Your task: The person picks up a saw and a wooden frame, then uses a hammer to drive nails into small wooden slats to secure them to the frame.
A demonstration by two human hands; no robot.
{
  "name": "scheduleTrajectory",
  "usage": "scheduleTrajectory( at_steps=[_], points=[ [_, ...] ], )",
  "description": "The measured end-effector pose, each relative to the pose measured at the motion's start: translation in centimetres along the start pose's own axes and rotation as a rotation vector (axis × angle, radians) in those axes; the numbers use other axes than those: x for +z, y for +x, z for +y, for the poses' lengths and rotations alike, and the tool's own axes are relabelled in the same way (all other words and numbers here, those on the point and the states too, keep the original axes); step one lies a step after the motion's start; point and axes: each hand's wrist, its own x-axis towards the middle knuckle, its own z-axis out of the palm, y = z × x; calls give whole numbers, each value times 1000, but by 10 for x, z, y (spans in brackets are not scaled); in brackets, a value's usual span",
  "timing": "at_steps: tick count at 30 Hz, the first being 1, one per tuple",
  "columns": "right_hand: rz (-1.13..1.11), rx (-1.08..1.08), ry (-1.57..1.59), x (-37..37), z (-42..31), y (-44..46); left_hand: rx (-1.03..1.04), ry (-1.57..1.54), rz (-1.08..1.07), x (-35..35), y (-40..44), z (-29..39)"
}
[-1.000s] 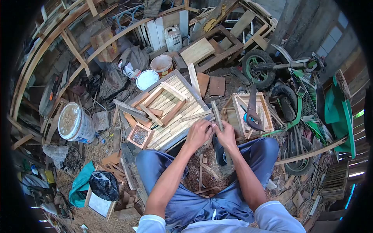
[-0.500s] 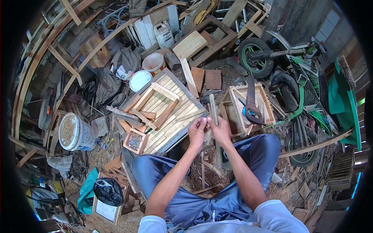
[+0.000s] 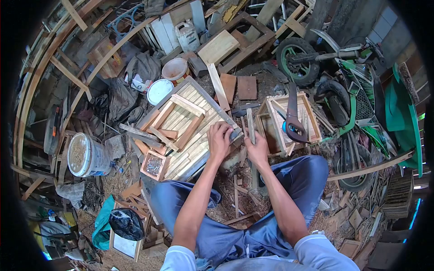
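My left hand (image 3: 219, 139) is at the right edge of the slatted wooden panel (image 3: 195, 153), its fingers curled; whether something small is between them is hidden. My right hand (image 3: 257, 148) is closed round a long narrow wood strip (image 3: 250, 122) that runs down between my knees. A wooden frame (image 3: 174, 118) and several loose pieces lie on the panel, with a small box of nails (image 3: 154, 165) at its lower left corner. To the right of my right hand, a handsaw (image 3: 294, 122) rests on a wooden box (image 3: 270, 131).
A bucket (image 3: 87, 155) stands at the left and a white lid (image 3: 160, 92) lies behind the panel. A motorcycle wheel (image 3: 297, 62) and a green plastic chair (image 3: 400, 119) are at the right. Wood scraps and sawdust cover the floor.
My hands were together at the strip and have come apart. My left hand has moved left onto the panel's edge, while my right hand stays on the strip.
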Motion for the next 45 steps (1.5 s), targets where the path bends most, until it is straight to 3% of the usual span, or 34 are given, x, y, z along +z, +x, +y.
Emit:
scheduleTrajectory(
  at_steps=[2,5,24,27,36,45],
  points=[
    [36,-101,-4,8,18,3,-19,-25,-16,1,1,-2],
    [-9,41,-22,4,3,-3,-8,-64,-14,1,2,-4],
    [-147,-48,70,9,9,-4,-133,-332,-18,-6,4,3],
    [-126,-182,49,19,25,1,-133,-275,-14,-3,4,-2],
    [-319,303,395,8,-16,-8,-120,-197,28,5,7,-1],
    [-345,348,510,6,-15,-9,-86,-150,78,7,7,0]
  ],
)
